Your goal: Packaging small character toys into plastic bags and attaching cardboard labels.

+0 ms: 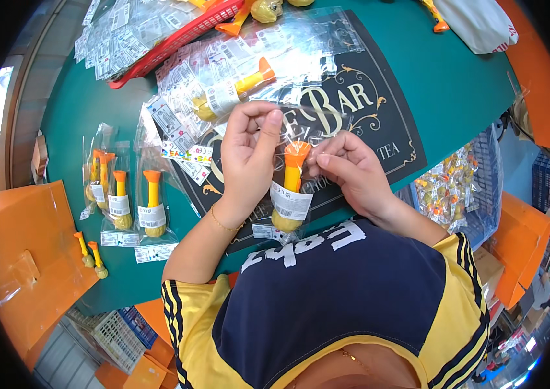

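The left hand (249,152) is pinching the film of a clear bag (310,122) between thumb and forefinger, and the right hand (352,172) is closing its grip on the same film, just beside the orange end of the toy. That toy (293,178), a yellow stalk with a pale label band, is lying inside the bag at the centre of the frame, round end toward the shirt. The step in hand seems to be settling the bag's upper end around the toy; the next move is probably calling for a steady pinch on both sides so the thin film isn't bunching.

Around this, three or so bagged toys (152,207) are lying at the left of the frame on the green worktop (446,107). Another wrapped toy (229,94) is resting on flat packets (190,65) at upper centre, beside a red basket (177,48). A blue crate (490,188) is holding many small bagged items at right. The loose packets are crowding the space beyond the left hand; nothing is visibly blocking the right.
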Demonstrator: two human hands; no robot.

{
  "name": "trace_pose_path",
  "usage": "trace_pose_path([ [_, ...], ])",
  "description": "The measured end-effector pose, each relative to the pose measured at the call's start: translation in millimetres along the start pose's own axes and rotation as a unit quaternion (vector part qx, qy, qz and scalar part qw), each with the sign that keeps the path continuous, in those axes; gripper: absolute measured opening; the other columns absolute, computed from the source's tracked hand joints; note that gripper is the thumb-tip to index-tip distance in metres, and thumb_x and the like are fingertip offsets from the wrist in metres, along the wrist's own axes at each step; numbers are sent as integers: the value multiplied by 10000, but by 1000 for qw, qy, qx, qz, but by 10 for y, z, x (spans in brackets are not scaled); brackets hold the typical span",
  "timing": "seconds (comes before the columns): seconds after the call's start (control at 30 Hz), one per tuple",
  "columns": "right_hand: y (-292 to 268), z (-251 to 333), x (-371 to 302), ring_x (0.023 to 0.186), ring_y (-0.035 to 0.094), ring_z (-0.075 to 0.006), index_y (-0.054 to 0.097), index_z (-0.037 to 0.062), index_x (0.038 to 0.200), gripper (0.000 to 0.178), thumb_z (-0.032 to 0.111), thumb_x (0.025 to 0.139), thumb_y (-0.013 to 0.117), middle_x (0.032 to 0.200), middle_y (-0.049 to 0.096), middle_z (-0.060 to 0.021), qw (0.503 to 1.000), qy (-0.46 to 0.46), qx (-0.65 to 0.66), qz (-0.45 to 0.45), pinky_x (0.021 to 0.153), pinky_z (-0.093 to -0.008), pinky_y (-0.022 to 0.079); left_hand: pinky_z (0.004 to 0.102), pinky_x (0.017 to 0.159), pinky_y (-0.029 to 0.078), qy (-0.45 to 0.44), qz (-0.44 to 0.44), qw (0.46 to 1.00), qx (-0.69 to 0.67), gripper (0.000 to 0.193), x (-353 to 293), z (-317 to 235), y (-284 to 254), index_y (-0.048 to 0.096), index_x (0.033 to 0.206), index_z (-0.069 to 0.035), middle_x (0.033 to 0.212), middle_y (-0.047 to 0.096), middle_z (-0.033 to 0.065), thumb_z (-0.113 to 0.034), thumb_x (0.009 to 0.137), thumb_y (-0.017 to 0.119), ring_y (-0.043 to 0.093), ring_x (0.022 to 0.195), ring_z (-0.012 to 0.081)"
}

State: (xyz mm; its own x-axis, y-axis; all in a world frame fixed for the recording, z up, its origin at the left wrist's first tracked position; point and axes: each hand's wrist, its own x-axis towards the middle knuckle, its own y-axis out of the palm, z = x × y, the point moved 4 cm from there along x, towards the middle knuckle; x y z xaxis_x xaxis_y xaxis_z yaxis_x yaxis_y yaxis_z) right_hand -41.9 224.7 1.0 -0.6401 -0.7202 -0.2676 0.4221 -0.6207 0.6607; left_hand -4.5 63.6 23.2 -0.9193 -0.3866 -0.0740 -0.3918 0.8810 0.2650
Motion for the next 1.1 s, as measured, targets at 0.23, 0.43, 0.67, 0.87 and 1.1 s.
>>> trace_pose_path([
  [0.23, -18, 116, 37, 865, 596, -119, 521, 78, 974, 67, 107, 940, 570, 960, 590, -31, 996, 82, 20, -19, 800, -264, 500, 158, 640, 386, 2, 30, 999, -13, 137, 20, 13, -2, 528, 1081, -31, 870, 561, -15, -107, 970, 556, 482, 753, 13],
  [0.43, -49, 84, 86, 844, 598, -107, 534, 68, 1015, 102, 135, 953, 579, 934, 599, -18, 998, 55, -21, -34, 791, -251, 499, 151, 559, 361, -2, 23, 1000, -6, 139, -9, -25, 39, 525, 1079, -37, 839, 553, -20, -114, 968, 560, 464, 686, 4],
  [0.67, -97, 39, 76, 830, 603, -110, 520, 61, 978, 80, 109, 951, 578, 892, 609, -40, 999, -1, -41, -32, 777, -246, 493, 148, 450, 309, -76, 41, 996, -30, 208, -8, 11, 8, 528, 1121, -27, 842, 569, -16, -126, 951, 595, 444, 562, -7],
  [0.87, -83, 96, 92, 823, 601, -119, 492, 66, 987, 88, 99, 955, 567, 880, 609, -44, 998, -7, -53, -33, 774, -245, 487, 154, 443, 295, -160, 45, 986, -5, 196, -27, 94, -23, 610, 1058, -5, 813, 619, -16, -138, 920, 650, 430, 535, -12],
  [1.1, -119, 133, 68, 793, 591, -120, 493, 59, 1026, 118, 72, 942, 575, 856, 603, -38, 996, -38, -73, -29, 759, -244, 479, 155, 451, 297, -104, 24, 994, -4, 173, -8, 80, -35, 639, 1043, -8, 812, 633, -21, -119, 910, 657, 421, 530, -11],
])
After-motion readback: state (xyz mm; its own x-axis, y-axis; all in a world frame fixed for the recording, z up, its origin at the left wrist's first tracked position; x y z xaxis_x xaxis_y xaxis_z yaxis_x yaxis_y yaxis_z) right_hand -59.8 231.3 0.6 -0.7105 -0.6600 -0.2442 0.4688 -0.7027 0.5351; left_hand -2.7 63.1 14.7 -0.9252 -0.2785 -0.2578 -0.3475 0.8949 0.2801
